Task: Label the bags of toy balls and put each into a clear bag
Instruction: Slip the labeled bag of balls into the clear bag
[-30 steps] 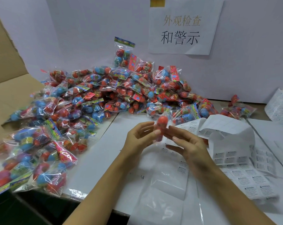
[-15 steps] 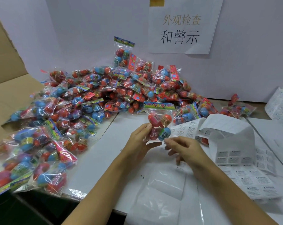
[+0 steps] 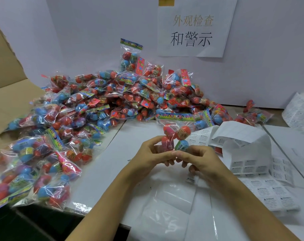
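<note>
One small bag of toy balls [image 3: 176, 132], clear with a colourful header strip and red and blue balls, stands upright above the table centre. My left hand [image 3: 151, 153] grips its lower left part. My right hand [image 3: 198, 159] pinches its lower right edge with curled fingers. A small white label [image 3: 191, 180] shows blurred just under my right hand. Flat clear bags [image 3: 170, 206] lie on the table below both hands. A big pile of bagged toy balls [image 3: 95, 108] covers the left and back of the table.
Sheets of white warning labels [image 3: 262, 180] spread at the right, with a curled strip [image 3: 238, 134] behind my right hand. An open cardboard box flap [image 3: 6, 87] stands at the left. A paper sign [image 3: 193, 26] hangs on the back wall.
The bag has been turned from end-on to upright, its header strip now on top. My right hand dropped from the bag's side to its lower edge.
</note>
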Motion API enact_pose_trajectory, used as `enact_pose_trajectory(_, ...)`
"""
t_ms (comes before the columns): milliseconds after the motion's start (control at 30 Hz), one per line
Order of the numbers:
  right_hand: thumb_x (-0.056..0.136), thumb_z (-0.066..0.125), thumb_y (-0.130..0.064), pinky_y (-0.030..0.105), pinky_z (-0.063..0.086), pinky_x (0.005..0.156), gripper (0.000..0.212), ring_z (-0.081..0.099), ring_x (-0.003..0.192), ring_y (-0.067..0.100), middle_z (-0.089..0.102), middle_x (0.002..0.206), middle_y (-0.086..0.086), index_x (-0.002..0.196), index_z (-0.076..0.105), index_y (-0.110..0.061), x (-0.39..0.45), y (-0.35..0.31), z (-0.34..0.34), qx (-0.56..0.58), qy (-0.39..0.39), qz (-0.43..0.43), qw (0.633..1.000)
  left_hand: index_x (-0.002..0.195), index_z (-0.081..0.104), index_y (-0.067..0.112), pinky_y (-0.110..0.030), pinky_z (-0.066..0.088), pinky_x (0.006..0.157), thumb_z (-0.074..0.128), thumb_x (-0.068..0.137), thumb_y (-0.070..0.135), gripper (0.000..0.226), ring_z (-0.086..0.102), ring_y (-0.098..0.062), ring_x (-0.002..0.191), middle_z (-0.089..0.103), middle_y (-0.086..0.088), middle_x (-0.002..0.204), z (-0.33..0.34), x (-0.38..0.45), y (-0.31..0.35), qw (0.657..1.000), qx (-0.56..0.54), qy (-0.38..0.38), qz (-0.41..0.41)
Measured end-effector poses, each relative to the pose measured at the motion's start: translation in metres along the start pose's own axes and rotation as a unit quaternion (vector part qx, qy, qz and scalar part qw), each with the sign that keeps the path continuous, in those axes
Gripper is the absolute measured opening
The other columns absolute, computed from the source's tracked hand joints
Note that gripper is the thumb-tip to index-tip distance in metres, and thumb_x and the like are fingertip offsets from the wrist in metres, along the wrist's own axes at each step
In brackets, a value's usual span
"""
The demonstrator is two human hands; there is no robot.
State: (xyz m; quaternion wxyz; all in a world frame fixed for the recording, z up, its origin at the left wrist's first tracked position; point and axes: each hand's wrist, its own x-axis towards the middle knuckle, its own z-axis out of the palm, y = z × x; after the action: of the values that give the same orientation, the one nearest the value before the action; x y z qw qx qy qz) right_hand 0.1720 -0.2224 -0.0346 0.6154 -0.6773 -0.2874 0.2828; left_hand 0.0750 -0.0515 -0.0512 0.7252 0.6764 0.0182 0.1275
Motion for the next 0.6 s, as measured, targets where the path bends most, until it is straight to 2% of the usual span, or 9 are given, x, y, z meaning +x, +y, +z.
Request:
enact_pose_trajectory(100,0.059,0.085,-0.055,0.021,0.044,0.048,0.046,0.059,0.057,0.013,0.072,0.07,0.009,0.079,0.08,-0.013,0.001,-0.001,-0.005,-0.027,-0.008,-0.007,1.0,0.112,0.073,0.015,-0.031,0.055,0.064,0.084,0.084,0.016,0.031,0.068,-0.027,0.07,0.072,-0.016,0.08,-0.001,-0.001,0.003,1.0,0.008,0.001,-0.007)
enact_pose_trajectory(233,0.064,0.084,-0.043,0.024,0.045,0.044,0.038,0.054,0.049,0.016,0.066,0.059,0.01,0.069,0.077,-0.007,0.003,-0.002,-0.011,-0.032,-0.033,-0.011,0.999,0.11,0.074,0.013,-0.031,0.057,0.063,0.08,0.085,0.008,0.026,0.071,-0.031,0.067,0.073,-0.021,0.081,-0.006,-0.002,0.009,1.0,0.003,-0.012,-0.022)
enact_pose_trajectory(467,0.075,0.077,-0.033,0.022,0.048,0.047,0.029,0.062,0.058,0.015,0.07,0.071,0.011,0.089,0.081,-0.008,0.002,-0.006,-0.026,0.004,-0.102,-0.015,0.995,0.113,0.076,0.018,-0.033,0.061,0.07,0.073,0.088,0.006,0.027,0.076,-0.034,0.081,0.075,-0.024,0.091,-0.014,-0.005,0.015,0.996,-0.05,-0.058,-0.045)
enact_pose_trajectory(600,0.068,0.08,-0.037,0.023,0.046,0.044,0.036,0.061,0.056,0.016,0.069,0.069,0.012,0.083,0.079,-0.005,0.005,-0.008,-0.03,0.001,-0.049,-0.025,0.998,0.117,0.076,0.019,-0.034,0.061,0.078,0.068,0.091,0.003,0.031,0.076,-0.036,0.093,0.076,-0.024,0.104,-0.018,-0.006,0.015,0.994,-0.082,-0.066,-0.038)
